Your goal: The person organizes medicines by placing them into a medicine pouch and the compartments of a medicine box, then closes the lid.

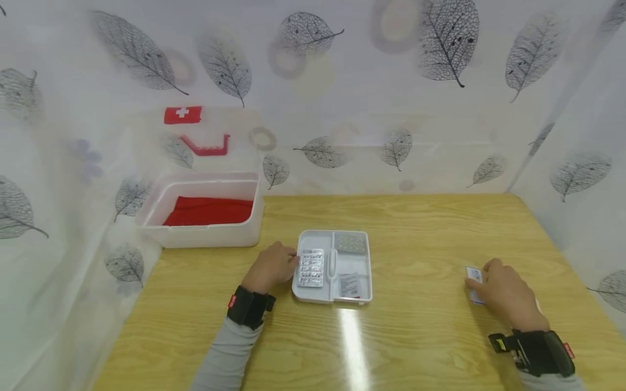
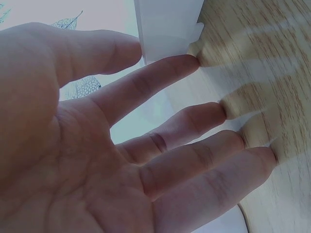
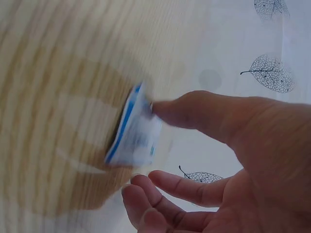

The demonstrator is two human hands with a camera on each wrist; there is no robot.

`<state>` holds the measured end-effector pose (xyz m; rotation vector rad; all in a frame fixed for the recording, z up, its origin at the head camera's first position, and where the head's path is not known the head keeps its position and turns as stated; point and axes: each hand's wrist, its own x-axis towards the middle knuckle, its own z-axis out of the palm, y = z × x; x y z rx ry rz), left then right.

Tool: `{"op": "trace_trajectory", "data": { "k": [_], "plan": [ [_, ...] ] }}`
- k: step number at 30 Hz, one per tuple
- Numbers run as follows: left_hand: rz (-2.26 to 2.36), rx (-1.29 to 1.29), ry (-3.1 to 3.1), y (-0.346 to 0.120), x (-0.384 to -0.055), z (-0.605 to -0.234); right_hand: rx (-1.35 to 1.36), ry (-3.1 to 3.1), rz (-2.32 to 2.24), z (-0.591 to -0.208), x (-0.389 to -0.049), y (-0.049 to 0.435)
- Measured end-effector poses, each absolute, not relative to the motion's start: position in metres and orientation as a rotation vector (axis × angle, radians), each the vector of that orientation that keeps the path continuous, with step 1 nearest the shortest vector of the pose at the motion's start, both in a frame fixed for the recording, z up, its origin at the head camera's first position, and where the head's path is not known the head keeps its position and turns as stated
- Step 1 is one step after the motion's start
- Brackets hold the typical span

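A white divided pill case (image 1: 315, 298) lies open on the table in the head view. Its left compartment holds a silver blister pack (image 1: 311, 267); on the right side are another blister pack (image 1: 350, 244) and a small printed packet (image 1: 349, 285). My left hand (image 1: 273, 266) touches the case's left edge. In the left wrist view its fingers are nearly straight, the thumb against the white wall and fingertips at the tabletop. Over at the right, my right hand (image 1: 508, 290) holds a small blue-and-white packet (image 3: 138, 133) between thumb and curled fingers, slightly blurred and tilted above the wood.
At the back left stands a translucent white box (image 1: 210, 236) with a red cloth (image 1: 210, 210) inside. Behind it are a red handle (image 1: 207, 149) and a red label with a white cross (image 1: 183, 114). A leaf-patterned curtain borders the wooden table (image 1: 415, 336).
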<state>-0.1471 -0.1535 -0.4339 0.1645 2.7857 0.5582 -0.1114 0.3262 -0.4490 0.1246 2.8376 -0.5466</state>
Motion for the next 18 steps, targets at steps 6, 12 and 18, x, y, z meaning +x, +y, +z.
{"op": "trace_trajectory", "data": {
  "k": [6, 12, 18],
  "plan": [
    [0.556, 0.166, 2.791, -0.152, -0.146, -0.433, 0.112, 2.842, -0.553, -0.451, -0.114, 0.325],
    [0.567, 0.148, 2.786, -0.153, -0.146, -0.431, -0.027, 2.933, -0.638, -0.453, -0.113, 0.319],
    [0.557, 0.154, 2.778, -0.153, -0.147, -0.433, -0.205, 2.990, -0.741, -0.449, -0.118, 0.302]
  ]
}}
